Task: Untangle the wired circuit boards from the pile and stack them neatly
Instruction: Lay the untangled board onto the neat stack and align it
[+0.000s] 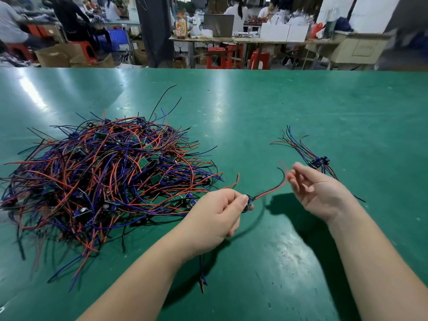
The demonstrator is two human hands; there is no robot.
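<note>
A big tangled pile (108, 172) of small green circuit boards with red, blue and black wires lies on the left of the green table (301, 107). My left hand (217, 214) pinches one small wired board (249, 202) above the table, just right of the pile. Its red and black wires (273, 188) rise to the right, and more of its wires hang below my wrist. My right hand (317, 191) is raised beside those wire ends with relaxed fingers, and I cannot tell whether it touches them. A small stack of sorted boards (318, 161) lies behind my right hand, its wires fanning up-left.
The table's far edge runs across the view. Beyond it are red stools (215, 57), cardboard boxes (55, 55), a dark pillar (155, 31) and a cluttered workbench (254, 39), with people seated at benches.
</note>
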